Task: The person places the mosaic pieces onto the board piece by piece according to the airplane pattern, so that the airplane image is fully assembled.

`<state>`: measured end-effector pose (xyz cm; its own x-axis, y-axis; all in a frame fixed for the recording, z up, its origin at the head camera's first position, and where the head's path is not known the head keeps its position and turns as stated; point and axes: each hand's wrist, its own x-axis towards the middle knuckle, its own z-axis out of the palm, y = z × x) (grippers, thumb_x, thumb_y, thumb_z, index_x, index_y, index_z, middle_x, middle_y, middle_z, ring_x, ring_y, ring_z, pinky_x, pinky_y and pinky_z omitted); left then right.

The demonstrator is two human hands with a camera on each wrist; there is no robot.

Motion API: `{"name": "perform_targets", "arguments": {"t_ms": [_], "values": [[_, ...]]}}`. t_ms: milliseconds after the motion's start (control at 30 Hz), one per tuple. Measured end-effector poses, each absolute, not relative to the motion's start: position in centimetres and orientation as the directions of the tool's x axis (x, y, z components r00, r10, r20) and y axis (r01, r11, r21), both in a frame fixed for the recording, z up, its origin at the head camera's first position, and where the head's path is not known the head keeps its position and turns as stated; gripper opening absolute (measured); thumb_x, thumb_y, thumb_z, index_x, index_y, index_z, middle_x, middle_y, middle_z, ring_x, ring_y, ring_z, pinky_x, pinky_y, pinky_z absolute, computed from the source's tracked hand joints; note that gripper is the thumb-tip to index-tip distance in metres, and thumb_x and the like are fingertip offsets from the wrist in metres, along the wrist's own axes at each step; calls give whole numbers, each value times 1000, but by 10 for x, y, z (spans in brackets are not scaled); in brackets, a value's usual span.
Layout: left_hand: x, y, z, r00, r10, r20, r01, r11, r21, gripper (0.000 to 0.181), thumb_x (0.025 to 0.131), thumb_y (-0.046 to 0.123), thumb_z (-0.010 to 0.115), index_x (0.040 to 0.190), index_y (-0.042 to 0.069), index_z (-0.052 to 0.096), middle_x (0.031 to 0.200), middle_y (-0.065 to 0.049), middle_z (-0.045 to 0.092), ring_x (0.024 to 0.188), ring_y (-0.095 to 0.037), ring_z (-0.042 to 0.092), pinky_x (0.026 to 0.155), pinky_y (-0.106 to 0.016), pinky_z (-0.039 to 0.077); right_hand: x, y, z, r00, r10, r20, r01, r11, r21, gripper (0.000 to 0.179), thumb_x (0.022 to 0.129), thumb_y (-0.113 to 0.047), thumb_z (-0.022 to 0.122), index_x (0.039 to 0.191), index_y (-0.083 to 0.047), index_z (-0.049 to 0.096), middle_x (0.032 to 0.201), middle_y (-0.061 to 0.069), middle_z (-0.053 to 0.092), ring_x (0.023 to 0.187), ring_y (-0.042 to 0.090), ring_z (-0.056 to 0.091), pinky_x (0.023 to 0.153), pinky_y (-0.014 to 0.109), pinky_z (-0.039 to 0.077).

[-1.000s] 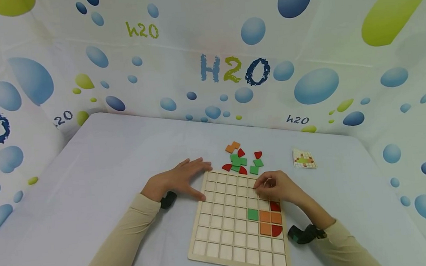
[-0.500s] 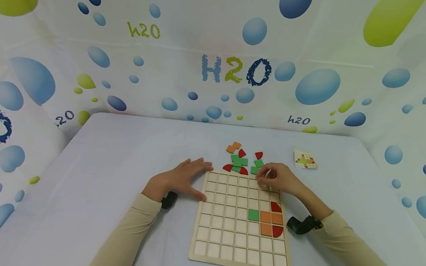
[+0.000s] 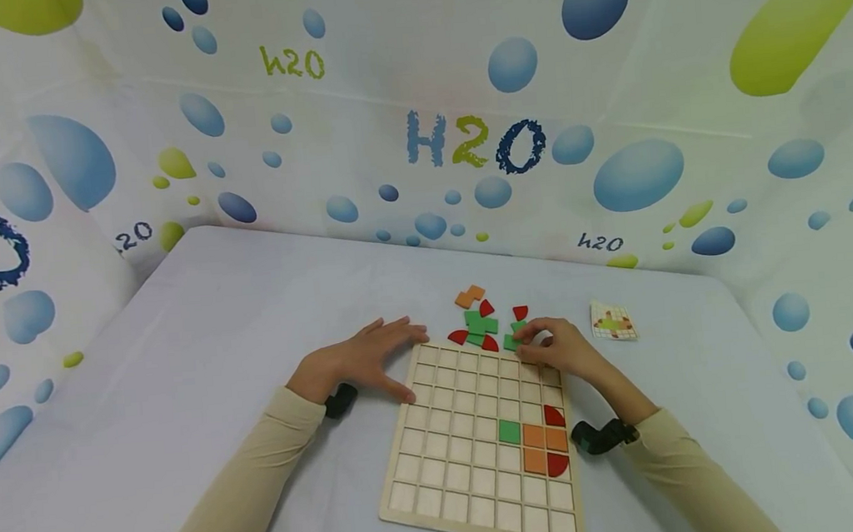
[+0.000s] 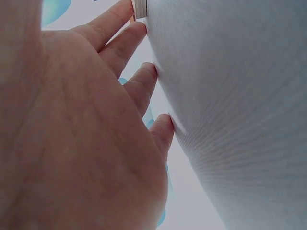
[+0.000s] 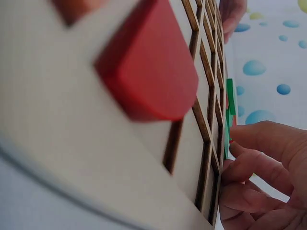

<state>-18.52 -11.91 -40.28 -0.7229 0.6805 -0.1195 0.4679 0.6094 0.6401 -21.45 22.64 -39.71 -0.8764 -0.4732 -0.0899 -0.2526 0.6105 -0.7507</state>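
A wooden grid board (image 3: 454, 473) lies on the white table. Toward its right side sit one green square tile (image 3: 510, 431), several orange square tiles (image 3: 535, 460) and two red quarter-circle tiles (image 3: 558, 464). My left hand (image 3: 362, 359) rests spread at the board's upper left corner, fingertips and thumb against its edge. Over the upper right corner, my right hand (image 3: 562, 347) reaches with bent fingers, its fingertips right at a loose green tile (image 3: 511, 342). In the right wrist view, that hand (image 5: 264, 177) has a fingertip against the green pieces (image 5: 229, 120) past the board's edge.
Beyond the board lies a loose group of green tiles (image 3: 481, 323), red quarter-circle tiles (image 3: 458, 338) and orange tiles (image 3: 470, 297). A small pattern card (image 3: 613, 322) lies to the right. A printed white cloth (image 3: 356, 138) stands behind the table.
My right hand has moved away from the board's upper right squares, up to the loose green tiles beyond its edge. My left hand keeps its place.
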Motion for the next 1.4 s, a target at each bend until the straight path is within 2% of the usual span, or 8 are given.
{"name": "perform_targets", "arguments": {"t_ms": [100, 300, 500, 700, 1067, 1400], "values": [[-185, -119, -402, -723, 680, -122, 466, 610, 641, 85, 77, 40, 82, 144, 7, 42, 156, -13, 34, 148, -34, 16, 119, -57, 6, -220, 229, -404, -876, -473, -95, -259, 626, -736, 24, 89, -12, 69, 108, 3, 69, 92, 9, 65, 88, 20, 56, 75, 31, 50], [-185, -118, -400, -721, 682, -127, 465, 611, 640, 85, 76, 40, 82, 144, 7, 42, 156, -13, 34, 149, -33, 16, 119, -56, 6, -222, 228, -404, -872, -484, -73, -282, 619, -733, 26, 89, -10, 70, 109, 6, 65, 89, 10, 62, 77, 16, 53, 65, 25, 48], [-186, -118, -399, -724, 678, -128, 466, 616, 635, 85, 76, 39, 82, 144, 7, 43, 156, -12, 33, 149, -33, 15, 119, -55, 6, -224, 226, -402, -867, -493, -64, -303, 625, -720, 25, 89, -9, 70, 107, 6, 65, 89, 11, 61, 74, 17, 52, 62, 25, 46], [-185, -118, -400, -723, 678, -131, 457, 611, 646, 85, 77, 39, 82, 144, 7, 42, 156, -13, 33, 149, -33, 15, 119, -56, 6, -224, 227, -401, -878, -465, -113, -247, 643, -724, 25, 89, -10, 69, 109, 5, 66, 90, 11, 61, 64, 15, 51, 58, 26, 44], [-184, -120, -400, -726, 675, -128, 456, 613, 646, 85, 77, 39, 82, 144, 6, 42, 156, -13, 34, 149, -34, 15, 119, -56, 6, -221, 227, -400, -905, -399, -150, -169, 659, -733, 27, 88, -13, 72, 107, 5, 66, 91, 11, 61, 63, 13, 57, 54, 24, 47], [-185, -120, -403, -724, 679, -122, 468, 614, 636, 86, 76, 41, 82, 144, 7, 42, 156, -12, 34, 149, -33, 16, 119, -57, 7, -217, 229, -402, -892, -441, -103, -213, 608, -765, 24, 89, -7, 69, 107, 5, 59, 96, 17, 61, 63, 16, 58, 54, 24, 49]]}}
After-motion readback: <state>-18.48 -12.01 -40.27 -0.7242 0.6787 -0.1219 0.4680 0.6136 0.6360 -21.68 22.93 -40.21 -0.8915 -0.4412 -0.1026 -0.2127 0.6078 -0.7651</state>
